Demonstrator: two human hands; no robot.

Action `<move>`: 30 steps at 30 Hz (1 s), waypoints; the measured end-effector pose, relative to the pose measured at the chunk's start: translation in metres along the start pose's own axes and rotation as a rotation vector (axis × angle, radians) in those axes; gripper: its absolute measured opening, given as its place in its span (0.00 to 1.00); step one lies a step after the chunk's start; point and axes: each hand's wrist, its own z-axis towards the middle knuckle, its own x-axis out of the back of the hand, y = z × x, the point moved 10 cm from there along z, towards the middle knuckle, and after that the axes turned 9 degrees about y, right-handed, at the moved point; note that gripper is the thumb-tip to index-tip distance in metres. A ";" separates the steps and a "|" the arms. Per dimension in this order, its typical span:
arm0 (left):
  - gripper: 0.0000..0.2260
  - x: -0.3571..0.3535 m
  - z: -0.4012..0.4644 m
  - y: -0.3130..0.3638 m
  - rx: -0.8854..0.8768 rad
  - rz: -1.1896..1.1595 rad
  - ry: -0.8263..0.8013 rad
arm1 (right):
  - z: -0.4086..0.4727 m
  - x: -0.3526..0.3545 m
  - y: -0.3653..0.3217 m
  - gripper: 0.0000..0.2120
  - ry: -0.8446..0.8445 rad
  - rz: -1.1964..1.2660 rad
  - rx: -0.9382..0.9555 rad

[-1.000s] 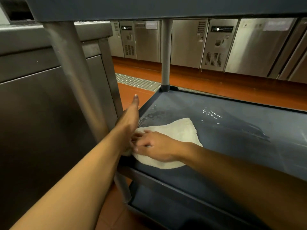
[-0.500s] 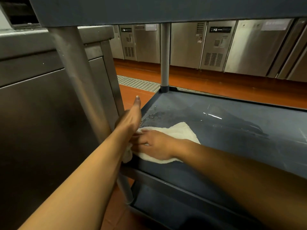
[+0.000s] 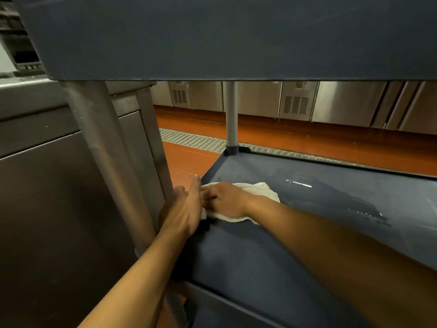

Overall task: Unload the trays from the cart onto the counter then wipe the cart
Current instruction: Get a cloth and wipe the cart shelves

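While the right hand [image 3: 223, 200] presses a white cloth [image 3: 254, 194] flat against the cart's lower shelf [image 3: 272, 256] near its left edge, fingers spread over the fabric, the left hand [image 3: 186, 210] lies with straight fingers along that edge beside the steel leg [image 3: 111, 162], seemingly acting as a stop. Wiping well here probably means long overlapping strokes toward the wet streaks [image 3: 331, 195] further right, keeping the cloth flat and working into the rim and corners. No trays show on this shelf or on the floor, so unloading looks finished; the upper shelf [image 3: 236, 39] shows only its side.
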 end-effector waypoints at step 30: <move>0.36 -0.015 -0.024 0.000 -0.229 0.224 0.104 | 0.058 0.083 0.186 0.15 0.363 -0.134 -0.373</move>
